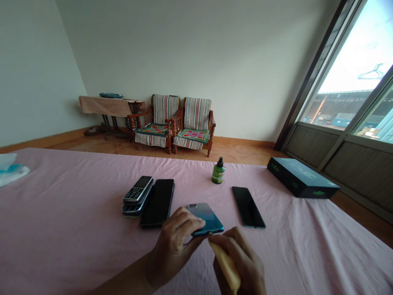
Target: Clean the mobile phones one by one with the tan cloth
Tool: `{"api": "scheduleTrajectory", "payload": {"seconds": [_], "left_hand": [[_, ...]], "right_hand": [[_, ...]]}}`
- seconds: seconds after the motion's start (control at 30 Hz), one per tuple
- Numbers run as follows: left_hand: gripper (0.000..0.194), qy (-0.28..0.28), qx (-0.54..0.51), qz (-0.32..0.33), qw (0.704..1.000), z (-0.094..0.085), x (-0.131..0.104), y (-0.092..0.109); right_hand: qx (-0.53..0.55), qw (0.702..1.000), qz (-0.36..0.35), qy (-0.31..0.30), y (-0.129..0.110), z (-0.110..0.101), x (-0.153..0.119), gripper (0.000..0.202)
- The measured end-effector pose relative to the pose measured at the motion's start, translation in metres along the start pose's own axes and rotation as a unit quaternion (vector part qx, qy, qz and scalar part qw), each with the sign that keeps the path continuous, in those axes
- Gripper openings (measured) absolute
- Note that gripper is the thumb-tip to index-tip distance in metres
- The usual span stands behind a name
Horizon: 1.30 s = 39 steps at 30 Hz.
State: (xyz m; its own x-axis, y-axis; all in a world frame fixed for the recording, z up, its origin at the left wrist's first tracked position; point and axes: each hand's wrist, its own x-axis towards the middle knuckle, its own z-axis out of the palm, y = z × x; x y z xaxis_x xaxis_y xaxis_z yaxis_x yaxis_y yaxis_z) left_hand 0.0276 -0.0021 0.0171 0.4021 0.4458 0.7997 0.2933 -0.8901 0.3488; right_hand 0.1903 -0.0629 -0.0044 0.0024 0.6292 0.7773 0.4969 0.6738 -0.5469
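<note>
A blue smartphone (208, 215), its back turned up and its camera patch at the far end, is gripped by my left hand (175, 235). My fingers lie over its left side, with the thumb beneath the near edge. In my right hand (244, 258) is a folded yellow cloth (225, 264), pinched so that its tip touches the phone's near bottom edge. The phone's screen side is hidden from me. Left of my hands lies a dark smartphone (158, 203), beside a stack of keypad phones (138, 194). Another black smartphone (248, 207) rests to the right.
A green bottle with a black cap (218, 172) stands beyond the phones. At the right lies a black box (302, 178). A white and blue tissue pack (12, 170) is at the left edge. All rest on a pink sheet (76, 213); two wooden chairs (193, 123) stand behind.
</note>
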Motion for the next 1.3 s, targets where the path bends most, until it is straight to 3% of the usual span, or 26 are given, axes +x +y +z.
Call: {"api": "scheduleTrajectory", "payload": {"seconds": [0.17,0.63,0.8,0.97,1.17,1.3], "left_hand": [[0.014,-0.002,0.001,0.001,1.000,0.000,0.000,0.000],[0.015,-0.009,-0.004,-0.003,1.000,0.000,-0.002,0.000],[0.016,-0.001,-0.004,-0.004,1.000,0.000,0.000,-0.001],[0.017,0.002,-0.013,0.000,1.000,0.001,0.000,-0.001],[0.018,0.001,-0.012,-0.001,1.000,0.001,0.000,-0.002],[0.016,0.005,-0.008,0.002,1.000,0.000,0.001,-0.001]], "right_hand": [[0.038,0.998,0.040,-0.035,0.001,-0.002,0.002,0.019],[0.018,0.997,0.058,-0.043,0.001,-0.002,0.000,0.019],[-0.064,0.997,-0.017,-0.037,0.007,0.001,-0.007,0.029],[-0.136,0.980,-0.122,-0.073,0.013,-0.003,-0.005,0.033],[-0.184,0.966,-0.158,-0.092,0.014,-0.007,0.000,0.036],[-0.197,0.965,-0.156,-0.071,0.016,-0.006,-0.005,0.046]]}}
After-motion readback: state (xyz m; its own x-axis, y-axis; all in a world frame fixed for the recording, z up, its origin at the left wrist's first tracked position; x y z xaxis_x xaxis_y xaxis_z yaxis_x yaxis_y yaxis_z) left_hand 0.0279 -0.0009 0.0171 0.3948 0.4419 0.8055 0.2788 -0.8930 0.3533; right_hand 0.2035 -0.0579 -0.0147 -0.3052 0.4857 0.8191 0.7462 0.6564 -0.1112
